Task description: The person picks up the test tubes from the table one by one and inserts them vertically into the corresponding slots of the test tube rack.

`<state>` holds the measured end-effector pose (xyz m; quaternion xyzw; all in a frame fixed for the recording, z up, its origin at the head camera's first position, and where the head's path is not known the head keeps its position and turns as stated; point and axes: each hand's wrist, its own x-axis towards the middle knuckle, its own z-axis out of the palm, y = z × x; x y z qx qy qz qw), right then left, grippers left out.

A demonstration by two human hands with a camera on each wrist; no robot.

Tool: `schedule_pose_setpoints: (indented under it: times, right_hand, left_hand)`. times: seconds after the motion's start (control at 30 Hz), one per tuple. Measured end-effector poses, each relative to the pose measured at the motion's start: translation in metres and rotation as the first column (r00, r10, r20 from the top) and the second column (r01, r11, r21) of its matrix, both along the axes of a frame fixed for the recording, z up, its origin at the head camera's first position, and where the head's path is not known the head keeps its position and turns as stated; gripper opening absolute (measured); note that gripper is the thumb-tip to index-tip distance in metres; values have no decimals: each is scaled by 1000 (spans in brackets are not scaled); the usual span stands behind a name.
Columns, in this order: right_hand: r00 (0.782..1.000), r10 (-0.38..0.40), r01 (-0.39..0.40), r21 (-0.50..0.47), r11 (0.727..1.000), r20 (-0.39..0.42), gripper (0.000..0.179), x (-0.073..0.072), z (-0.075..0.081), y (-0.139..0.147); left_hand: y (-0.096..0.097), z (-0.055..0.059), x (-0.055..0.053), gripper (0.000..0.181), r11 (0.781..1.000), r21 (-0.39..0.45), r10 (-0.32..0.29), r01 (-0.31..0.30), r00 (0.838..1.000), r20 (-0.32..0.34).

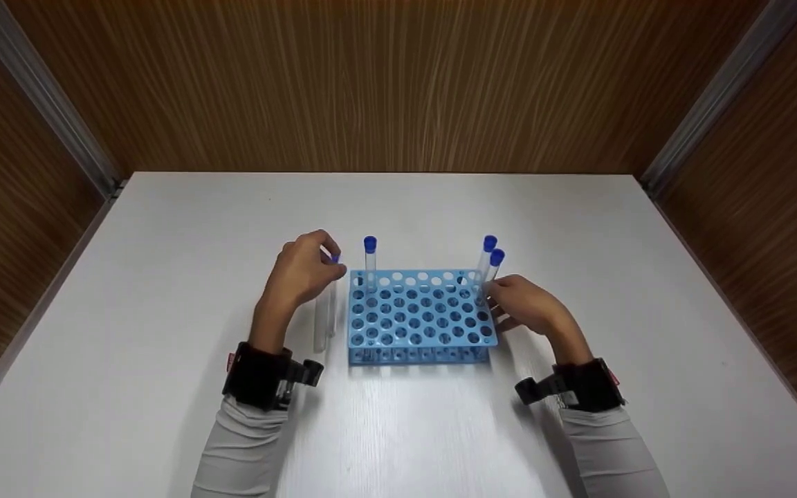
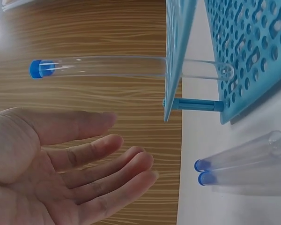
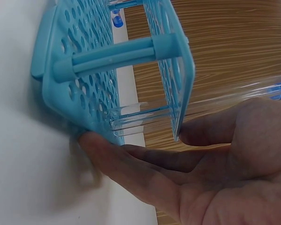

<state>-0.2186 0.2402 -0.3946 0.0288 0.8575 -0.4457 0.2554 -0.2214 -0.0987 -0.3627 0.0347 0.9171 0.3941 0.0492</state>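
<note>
A light blue test tube rack stands on the white table between the hands. At its right end my right hand holds the corner, thumb at the top plate and fingers along the base. Two clear tubes with blue caps stand in the rack beside that thumb. Another capped tube is upright at the back left corner. Just left of the rack, two more tubes lie side by side on the table. Over their capped ends is my left hand, fingers spread and nothing in the palm.
The white table reaches back to a wood-grain panel. Similar side panels rise at left and right. Each wrist wears a black camera band.
</note>
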Motion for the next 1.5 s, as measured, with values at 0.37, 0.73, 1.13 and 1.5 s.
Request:
schedule_pose_setpoints:
  times: [0.37,0.73,1.13,1.5]
  right_hand:
    - [1000,9,-9,-5,1000,-8,46,1,0,2]
    - [1000,5,-5,-1,1000,0,46,0,1,2]
    - [1000,16,-16,5,1000,-9,46,1,0,1]
    - [1000,8,-8,-9,1000,-13,45,1,1,1]
  left_hand:
    - [-4,-4,-4,36,999,-31,11,-12,1000,-9]
    - [-10,-14,-11,47,993,-120,21,-9,995,101]
    - [-12,-23,-13,55,988,-153,43,-13,980,196]
    - [-11,-29,-14,54,987,-160,53,-20,978,200]
